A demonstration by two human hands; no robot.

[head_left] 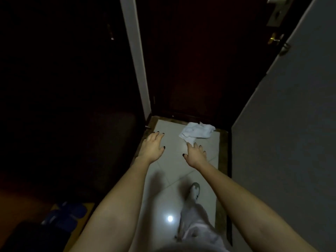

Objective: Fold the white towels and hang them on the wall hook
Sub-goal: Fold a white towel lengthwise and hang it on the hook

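Dim hallway, view straight down. One white towel point(197, 131) lies crumpled in a loose heap on the tiled floor point(169, 175), centre-right of the frame, just in front of the dark door point(190, 60) that fills top centre. Both hands reach out ahead over the floor, palms down, holding nothing. Left hand point(152, 146), centre of frame: fingers straight and close together, thumb out to the side, well left of the towel. Right hand point(196, 153), just right of it: fingers spread and slightly bent, tips overlapping the towel's lower-left edge in the frame; can't tell if they touch it or hover above. The two hands are apart, with bare tile between them. White door frame point(134, 51) runs down upper centre-left; everything left of it is near black. Grey wall point(291, 124) takes the right side, with a metal door handle point(276, 10) and a brass fitting point(274, 40) at top right. Lower centre: a pale trouser leg point(194, 224) and a light shoe point(195, 188) on the tile, with a bright light spot point(170, 218) reflected beside the leg. Blue slippers point(67, 213) at lower left, in shadow.
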